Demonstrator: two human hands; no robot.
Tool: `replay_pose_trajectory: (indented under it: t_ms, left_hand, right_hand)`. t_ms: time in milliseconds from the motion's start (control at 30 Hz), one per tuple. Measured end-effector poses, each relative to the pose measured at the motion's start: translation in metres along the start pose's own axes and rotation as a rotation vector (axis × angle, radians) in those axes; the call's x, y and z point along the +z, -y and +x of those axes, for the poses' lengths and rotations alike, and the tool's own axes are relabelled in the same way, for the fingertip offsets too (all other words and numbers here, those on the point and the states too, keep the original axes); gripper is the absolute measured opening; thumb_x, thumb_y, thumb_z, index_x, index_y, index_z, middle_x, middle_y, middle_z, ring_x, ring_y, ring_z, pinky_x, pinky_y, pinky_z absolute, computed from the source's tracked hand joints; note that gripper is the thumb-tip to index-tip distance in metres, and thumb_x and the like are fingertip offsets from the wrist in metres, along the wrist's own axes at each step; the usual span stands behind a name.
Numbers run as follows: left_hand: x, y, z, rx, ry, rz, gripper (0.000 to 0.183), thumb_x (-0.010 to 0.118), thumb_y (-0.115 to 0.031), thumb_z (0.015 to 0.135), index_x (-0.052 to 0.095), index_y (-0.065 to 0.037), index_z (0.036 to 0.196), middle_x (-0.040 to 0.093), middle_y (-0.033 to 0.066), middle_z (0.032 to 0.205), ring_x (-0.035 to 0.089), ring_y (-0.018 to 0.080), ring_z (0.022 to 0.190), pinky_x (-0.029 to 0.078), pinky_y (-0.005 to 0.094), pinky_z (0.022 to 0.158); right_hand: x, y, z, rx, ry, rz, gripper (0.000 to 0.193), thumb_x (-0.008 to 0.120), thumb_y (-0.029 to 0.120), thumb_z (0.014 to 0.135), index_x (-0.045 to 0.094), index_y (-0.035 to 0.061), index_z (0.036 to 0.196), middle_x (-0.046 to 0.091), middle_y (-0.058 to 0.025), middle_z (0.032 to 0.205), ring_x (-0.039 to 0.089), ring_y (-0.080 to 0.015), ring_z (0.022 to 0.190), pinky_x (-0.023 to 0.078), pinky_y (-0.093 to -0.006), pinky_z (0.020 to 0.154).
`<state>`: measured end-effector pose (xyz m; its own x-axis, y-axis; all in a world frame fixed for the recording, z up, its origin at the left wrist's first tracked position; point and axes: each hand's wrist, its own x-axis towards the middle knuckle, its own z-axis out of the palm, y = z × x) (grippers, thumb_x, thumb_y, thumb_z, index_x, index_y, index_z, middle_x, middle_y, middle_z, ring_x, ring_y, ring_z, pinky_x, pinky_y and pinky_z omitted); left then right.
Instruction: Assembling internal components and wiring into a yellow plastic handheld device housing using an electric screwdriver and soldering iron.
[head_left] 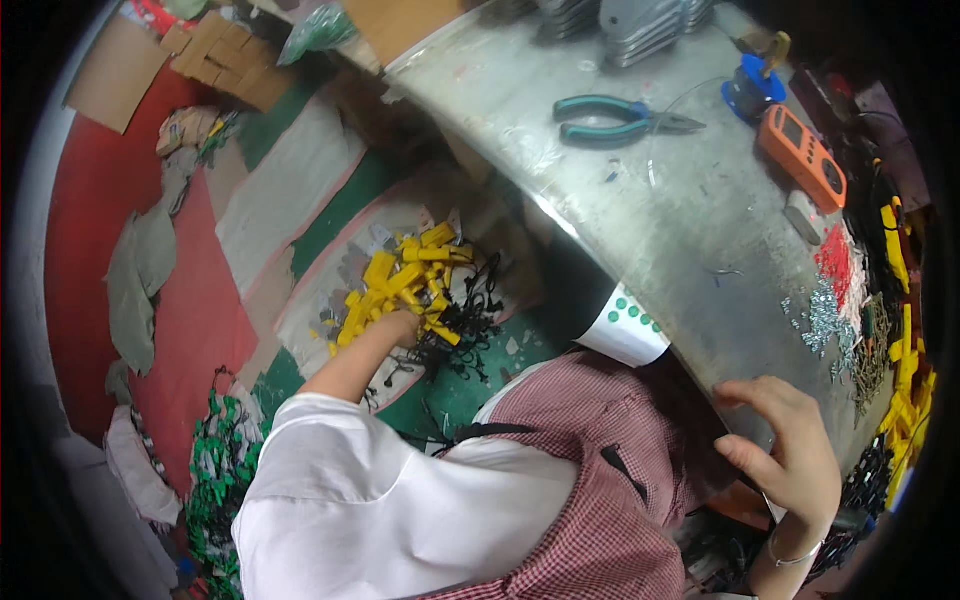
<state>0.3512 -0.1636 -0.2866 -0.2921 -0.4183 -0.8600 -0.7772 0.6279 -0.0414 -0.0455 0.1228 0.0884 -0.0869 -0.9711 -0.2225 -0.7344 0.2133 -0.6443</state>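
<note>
My left hand [403, 327] reaches down into a heap of yellow plastic pieces with black cords [385, 282] lying on pale sheeting on the floor. Its fingers are hidden among the pieces, so what they hold, if anything, cannot be seen. At the near edge of the metal table [540, 110], my right hand [790, 445] is open, thumb and fingers apart, holding nothing. A white sheet with green round stickers [625, 330] hangs by the table edge, between my two hands.
On the table are teal-handled pliers [605, 122], a blue spool [752, 88], an orange meter [803, 157], red small parts [834, 262] and silver small parts [822, 318]. More yellow pieces [905, 405] lie at the right. A green and black heap [222, 480] lies on the floor at left.
</note>
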Motion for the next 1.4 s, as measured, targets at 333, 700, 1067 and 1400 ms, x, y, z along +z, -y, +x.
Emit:
replay_pose_trajectory:
  t_ms: [333,700,1067,1400]
  left_hand:
    - [-0.286,-0.077,-0.128,0.409,-1.810,-0.534,0.013,0.058,-0.001,0.081,0.063,-0.002,0.093,0.063,0.0152,0.090,0.061,0.0310,0.079,0.049,0.0385,0.072]
    - [-0.392,-0.075,-0.219,-0.170,-1.461,-0.091,0.029,0.062,-0.027,0.080,0.066,-0.001,0.093,0.067,0.0218,0.089,0.065,0.0367,0.086,0.050,0.0437,0.078]
    - [-0.499,-0.027,-0.066,0.346,-1.793,-0.852,0.051,0.078,-0.021,0.075,0.058,0.003,0.115,0.067,0.0155,0.108,0.065,0.0282,0.096,0.050,0.0376,0.086]
    - [-0.308,-0.338,-0.231,1.337,-1.302,0.127,0.067,0.074,-0.004,0.060,0.056,0.000,0.124,0.064,0.0190,0.111,0.064,0.0314,0.088,0.051,0.0393,0.077]
  right_hand:
    - [0.039,0.058,0.023,-0.375,-0.018,0.955,0.017,0.067,0.017,0.085,0.062,0.0073,0.098,0.062,-0.0062,0.079,0.063,-0.0171,0.071,0.052,-0.0284,0.066]
    - [-0.003,0.062,0.018,-0.898,-0.641,0.550,0.015,0.070,0.016,0.061,0.057,0.0108,0.062,0.043,-0.0009,0.056,0.045,-0.0155,0.047,0.032,-0.0282,0.037]
    - [0.011,-0.052,-0.096,0.049,-0.755,0.374,0.025,0.067,0.010,0.081,0.056,0.0009,0.060,0.045,-0.0054,0.050,0.044,-0.0202,0.047,0.038,-0.0299,0.046]
    - [-0.073,-0.232,-0.157,0.648,-1.229,0.049,0.015,0.066,0.013,0.082,0.070,0.0017,0.090,0.069,-0.0124,0.079,0.066,-0.0207,0.072,0.051,-0.0306,0.069]
